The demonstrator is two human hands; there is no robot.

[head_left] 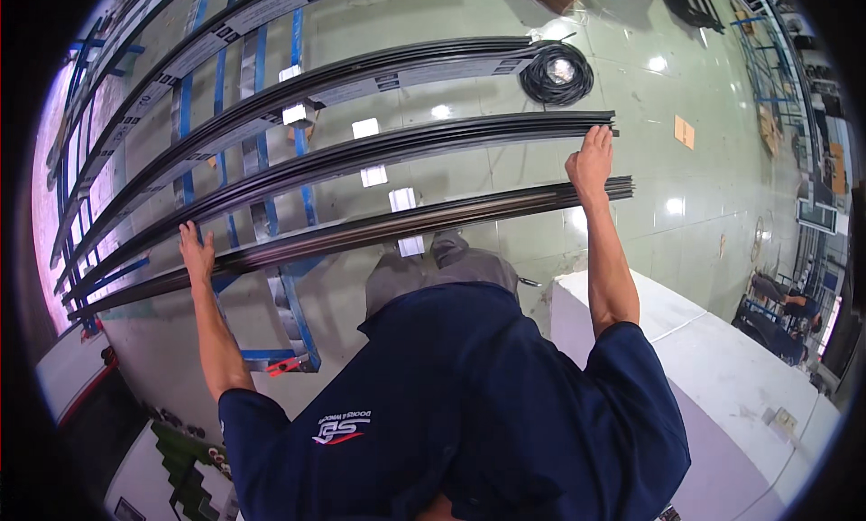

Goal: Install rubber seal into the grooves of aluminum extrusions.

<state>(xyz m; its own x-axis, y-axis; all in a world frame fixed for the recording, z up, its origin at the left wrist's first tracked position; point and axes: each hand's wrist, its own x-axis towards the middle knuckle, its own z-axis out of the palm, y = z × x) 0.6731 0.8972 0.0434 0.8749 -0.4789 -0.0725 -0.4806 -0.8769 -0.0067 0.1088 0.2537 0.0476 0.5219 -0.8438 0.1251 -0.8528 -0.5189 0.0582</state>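
In the head view, we're seeing a bundle of slim black profiles (pixel 451 134) stretching crosswise before the person, its long axis running from lower left to upper right, the right end pointing rightward and slightly away. It's lying just beyond a nearer brown-black bundle (pixel 505 205). The right hand (pixel 591 163) is curling its fingers over that right end, grasping it. The left hand (pixel 196 250) is reaching across the nearer bundle, fingers parting at the profiles' left stretch; whether they're gripping, we're unable to tell.
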